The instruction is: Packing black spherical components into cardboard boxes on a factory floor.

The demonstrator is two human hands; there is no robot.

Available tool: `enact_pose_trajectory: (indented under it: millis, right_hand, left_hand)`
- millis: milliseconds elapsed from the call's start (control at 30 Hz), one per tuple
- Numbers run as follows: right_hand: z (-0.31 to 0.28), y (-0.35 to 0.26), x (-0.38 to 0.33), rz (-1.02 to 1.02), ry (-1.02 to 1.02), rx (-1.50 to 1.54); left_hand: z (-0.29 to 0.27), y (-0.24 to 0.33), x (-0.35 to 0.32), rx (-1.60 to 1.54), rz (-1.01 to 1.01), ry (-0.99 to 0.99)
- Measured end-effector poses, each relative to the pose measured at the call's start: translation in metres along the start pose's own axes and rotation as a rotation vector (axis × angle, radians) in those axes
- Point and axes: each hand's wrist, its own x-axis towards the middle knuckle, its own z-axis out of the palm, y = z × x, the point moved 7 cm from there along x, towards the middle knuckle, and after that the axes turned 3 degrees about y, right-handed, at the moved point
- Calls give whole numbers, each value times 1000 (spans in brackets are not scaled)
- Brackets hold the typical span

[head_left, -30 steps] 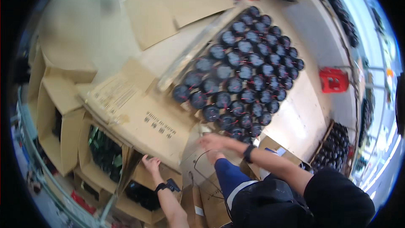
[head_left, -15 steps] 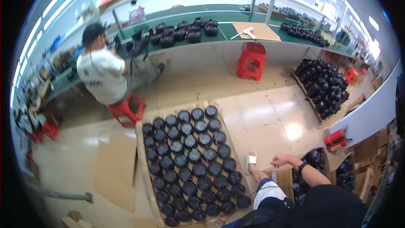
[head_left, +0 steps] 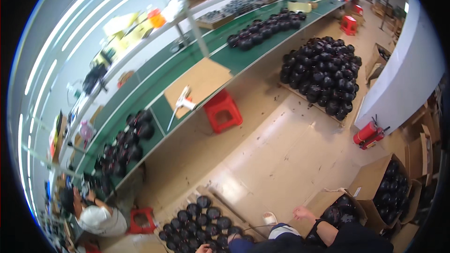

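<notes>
While the right hand (head_left: 303, 213) hovers seemingly empty, loosely curled, by a near-right carton (head_left: 322, 200), a misstep could jolt black parts (head_left: 213, 212) on the near-left pallet (head_left: 224, 205); the left hand (head_left: 204, 249) can't be read.

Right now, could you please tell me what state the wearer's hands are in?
Left hand: partly cut off at the lower edge; cannot be told.
Right hand: loosely open, apparently empty, near a cardboard box.
</notes>
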Motion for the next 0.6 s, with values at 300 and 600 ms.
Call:
enact_pose_trajectory:
  millis: [300, 600]
  right_hand:
    - [-147, -275, 77, -287, -4, -79]
    - [-370, -545, 272, -587, 351, -607]
  left_hand:
    - [138, 95, 292, 405, -371, -731]
    - [303, 603, 648, 607, 675, -198]
